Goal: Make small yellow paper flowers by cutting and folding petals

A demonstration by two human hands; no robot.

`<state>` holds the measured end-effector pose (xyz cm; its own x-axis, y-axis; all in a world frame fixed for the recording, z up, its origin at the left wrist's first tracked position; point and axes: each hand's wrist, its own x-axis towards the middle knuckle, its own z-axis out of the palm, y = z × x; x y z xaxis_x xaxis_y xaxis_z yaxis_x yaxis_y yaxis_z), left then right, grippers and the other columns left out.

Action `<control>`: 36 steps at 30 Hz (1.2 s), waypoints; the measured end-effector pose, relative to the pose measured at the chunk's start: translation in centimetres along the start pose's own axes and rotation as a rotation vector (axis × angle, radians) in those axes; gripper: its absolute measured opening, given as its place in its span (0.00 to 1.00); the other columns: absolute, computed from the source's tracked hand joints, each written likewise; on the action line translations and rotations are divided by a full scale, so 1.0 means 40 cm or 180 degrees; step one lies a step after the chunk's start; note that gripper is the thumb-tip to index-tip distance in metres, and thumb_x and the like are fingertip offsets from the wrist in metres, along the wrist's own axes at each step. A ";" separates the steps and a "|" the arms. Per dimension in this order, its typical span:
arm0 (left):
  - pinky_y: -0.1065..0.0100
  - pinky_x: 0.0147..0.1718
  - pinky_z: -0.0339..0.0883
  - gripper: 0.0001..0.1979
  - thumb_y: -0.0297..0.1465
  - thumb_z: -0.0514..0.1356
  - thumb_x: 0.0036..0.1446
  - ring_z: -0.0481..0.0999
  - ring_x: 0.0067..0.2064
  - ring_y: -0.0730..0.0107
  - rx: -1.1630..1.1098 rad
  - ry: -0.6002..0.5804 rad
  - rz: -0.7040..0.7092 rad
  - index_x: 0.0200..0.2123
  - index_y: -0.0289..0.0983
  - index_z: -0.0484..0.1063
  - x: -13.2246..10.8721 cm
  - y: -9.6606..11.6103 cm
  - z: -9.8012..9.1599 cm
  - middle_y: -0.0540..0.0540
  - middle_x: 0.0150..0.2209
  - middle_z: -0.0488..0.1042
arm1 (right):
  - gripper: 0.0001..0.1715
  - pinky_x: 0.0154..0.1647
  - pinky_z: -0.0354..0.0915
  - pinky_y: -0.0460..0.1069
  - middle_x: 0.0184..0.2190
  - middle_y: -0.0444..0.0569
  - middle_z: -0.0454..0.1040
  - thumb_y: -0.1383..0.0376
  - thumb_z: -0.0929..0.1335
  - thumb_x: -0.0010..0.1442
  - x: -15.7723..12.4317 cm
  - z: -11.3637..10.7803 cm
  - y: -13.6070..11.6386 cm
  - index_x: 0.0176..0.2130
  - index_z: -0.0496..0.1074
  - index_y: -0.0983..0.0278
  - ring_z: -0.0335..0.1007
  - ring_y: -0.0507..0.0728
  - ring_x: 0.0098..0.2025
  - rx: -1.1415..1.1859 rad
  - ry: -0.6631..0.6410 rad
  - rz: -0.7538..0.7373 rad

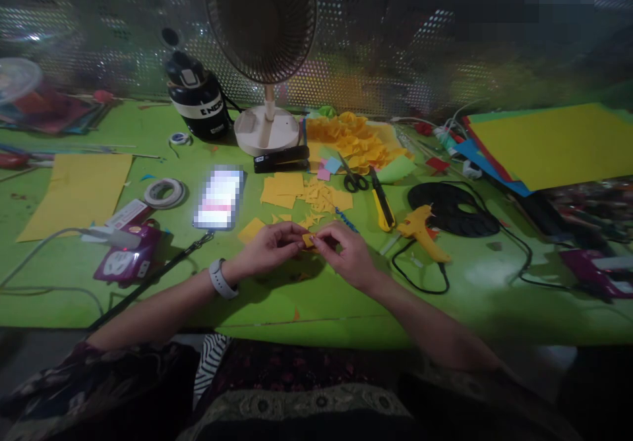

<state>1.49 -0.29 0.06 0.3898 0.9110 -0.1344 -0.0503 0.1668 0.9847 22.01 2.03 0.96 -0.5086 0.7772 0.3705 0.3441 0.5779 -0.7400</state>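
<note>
Between my two hands is a small piece of orange-yellow paper (308,240). The fingertips of my left hand (271,248) pinch its left side, and a pale watch band circles that wrist. My right hand (346,253) pinches the same piece from the right with thumb and forefinger. Just beyond my fingers lie cut orange-yellow paper squares (283,189) and a heap of curled paper scraps (319,194). Black-handled scissors (356,180) and a yellow utility knife (383,204) rest past my right hand. A yellow glue gun (424,233) lies further right.
A white fan (267,128), a black bottle (200,101) and a black stapler (281,159) stand at the back. Orange paper petals (351,139) pile beside them. Leftward are a lit phone (220,197), a tape roll (165,192) and a purple power strip (131,253). Coloured sheets (558,144) stack at right.
</note>
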 end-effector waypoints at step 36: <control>0.70 0.34 0.69 0.20 0.34 0.61 0.61 0.75 0.32 0.74 -0.0040 -0.0324 0.0169 0.55 0.36 0.66 -0.008 0.008 0.002 0.49 0.30 0.77 | 0.23 0.25 0.52 0.47 0.20 0.39 0.57 0.50 0.62 0.66 0.012 -0.013 -0.010 0.26 0.58 0.61 0.54 0.50 0.23 0.0765 -0.0453 0.1156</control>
<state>1.43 -0.55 0.44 0.4777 0.8758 -0.0695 -0.0845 0.1245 0.9886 22.05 2.32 1.73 -0.4980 0.8671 -0.0055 0.3358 0.1870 -0.9232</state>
